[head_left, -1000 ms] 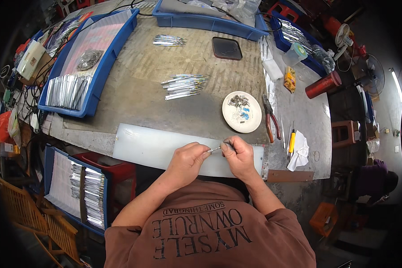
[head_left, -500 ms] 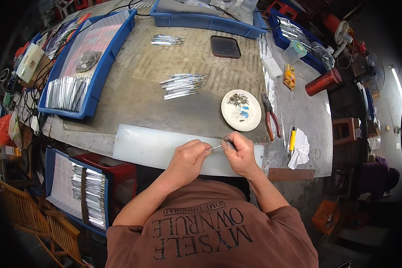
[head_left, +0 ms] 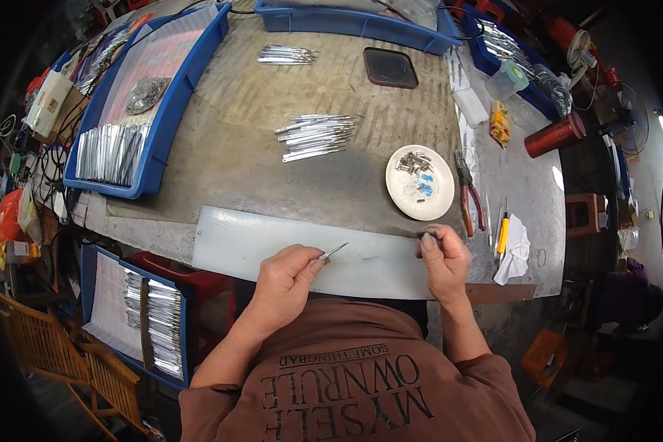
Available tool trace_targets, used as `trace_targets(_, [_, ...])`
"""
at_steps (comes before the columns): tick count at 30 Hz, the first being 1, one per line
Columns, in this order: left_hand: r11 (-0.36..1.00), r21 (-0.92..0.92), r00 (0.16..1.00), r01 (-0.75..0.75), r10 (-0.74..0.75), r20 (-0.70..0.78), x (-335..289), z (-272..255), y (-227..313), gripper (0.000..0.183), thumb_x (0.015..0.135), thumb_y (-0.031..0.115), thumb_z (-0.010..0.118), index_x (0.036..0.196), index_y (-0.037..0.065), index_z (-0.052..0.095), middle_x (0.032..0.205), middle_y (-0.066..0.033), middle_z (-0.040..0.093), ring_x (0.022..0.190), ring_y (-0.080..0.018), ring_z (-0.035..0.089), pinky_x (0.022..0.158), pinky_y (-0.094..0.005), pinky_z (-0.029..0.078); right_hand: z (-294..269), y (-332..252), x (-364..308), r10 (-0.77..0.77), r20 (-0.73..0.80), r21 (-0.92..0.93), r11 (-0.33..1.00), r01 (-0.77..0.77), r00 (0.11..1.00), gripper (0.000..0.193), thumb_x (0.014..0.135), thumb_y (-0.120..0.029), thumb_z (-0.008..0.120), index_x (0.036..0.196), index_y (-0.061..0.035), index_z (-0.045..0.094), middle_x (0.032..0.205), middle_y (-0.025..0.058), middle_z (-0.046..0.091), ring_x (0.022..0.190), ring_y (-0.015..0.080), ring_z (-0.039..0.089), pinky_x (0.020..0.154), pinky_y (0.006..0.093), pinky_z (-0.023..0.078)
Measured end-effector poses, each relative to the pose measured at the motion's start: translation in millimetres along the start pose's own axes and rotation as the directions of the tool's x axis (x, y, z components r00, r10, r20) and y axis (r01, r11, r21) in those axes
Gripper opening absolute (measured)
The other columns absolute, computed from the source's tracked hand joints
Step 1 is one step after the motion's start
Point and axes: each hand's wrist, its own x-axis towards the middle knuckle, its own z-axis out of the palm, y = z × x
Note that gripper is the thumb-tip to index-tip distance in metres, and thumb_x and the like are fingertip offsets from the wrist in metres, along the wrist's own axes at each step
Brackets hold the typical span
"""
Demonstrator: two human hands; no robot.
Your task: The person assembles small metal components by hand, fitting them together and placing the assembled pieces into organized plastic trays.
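My left hand is closed on a slim, pointed metal rod. The rod's tip points up and right over a whitish board along the table's near edge. At the board's right end, my right hand is held with its fingers curled and pressed together. Something dark shows at those fingertips, too small to name. Just beyond that hand sits a cream dish with small metal pieces and blue bits in it. Farther off lies a pile of slim silver metal pieces, with a smaller bundle behind it.
Right of the dish are red-handled pliers, a yellow-handled tool and a crumpled white cloth. A blue tray of metal pieces stands at left, another blue tray below it. A dark shallow tray lies farther back.
My hands have drawn apart. The right hand has moved off to the right, leaving the rod in my left hand with its tip bare. The whole view has shifted slightly.
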Motion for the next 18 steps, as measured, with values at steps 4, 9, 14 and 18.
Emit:
trace_targets(4, [0.998, -0.048, 0.999, 0.041, -0.039, 0.033, -7, -2, 1, 0.010, 0.080, 0.004, 0.051, 0.082, -0.003, 0.058, 0.068, -0.0079, 0.054, 0.059, -0.0137, 0.049, 0.054, -0.0238, 0.039, -6, 7, -3, 0.003, -0.057, 0.003, 1.000, -0.003, 0.998, 0.014, 0.085, -0.013, 0.051, 0.086, 0.0015, 0.052, 0.065, 0.0006, 0.049, 0.057, 0.0061, 0.044, 0.052, 0.0189, 0.036])
trace_targets(9, [0.998, -0.054, 0.999, 0.023, -0.021, 0.037, -6, -1, -1, 0.007, 0.079, 0.001, 0.051, 0.082, -0.004, 0.055, 0.067, -0.0115, 0.053, 0.058, -0.0210, 0.051, 0.053, -0.0268, 0.040, -10, 8, -1, 0.004, -0.111, -0.007, 1.000, -0.005, 0.994, 0.014, 0.085, -0.012, 0.051, 0.084, 0.0015, 0.053, 0.066, 0.0005, 0.049, 0.057, 0.0056, 0.043, 0.052, 0.0187, 0.036])
trace_targets(14, [0.997, -0.080, 0.999, -0.018, 0.020, 0.027, -4, 3, -3, 0.007, 0.079, 0.001, 0.051, 0.083, -0.004, 0.055, 0.067, -0.0111, 0.052, 0.058, -0.0199, 0.050, 0.052, -0.0265, 0.040, -20, 14, 3, -0.017, -0.122, -0.091, 0.996, 0.006, 0.992, 0.012, 0.084, -0.010, 0.052, 0.085, 0.0022, 0.052, 0.068, 0.0004, 0.049, 0.059, 0.0059, 0.044, 0.054, 0.0184, 0.036])
trace_targets(18, [0.996, -0.088, 0.999, 0.032, -0.029, 0.039, -4, 6, -1, 0.010, 0.080, 0.004, 0.051, 0.082, -0.003, 0.058, 0.068, -0.0083, 0.054, 0.059, -0.0143, 0.049, 0.054, -0.0244, 0.039, -27, 17, 23, -0.184, -0.132, -0.334, 0.933, 0.131, 0.974, 0.008, 0.078, -0.004, 0.055, 0.081, 0.0032, 0.054, 0.063, 0.0068, 0.051, 0.055, 0.0129, 0.047, 0.051, 0.0244, 0.039])
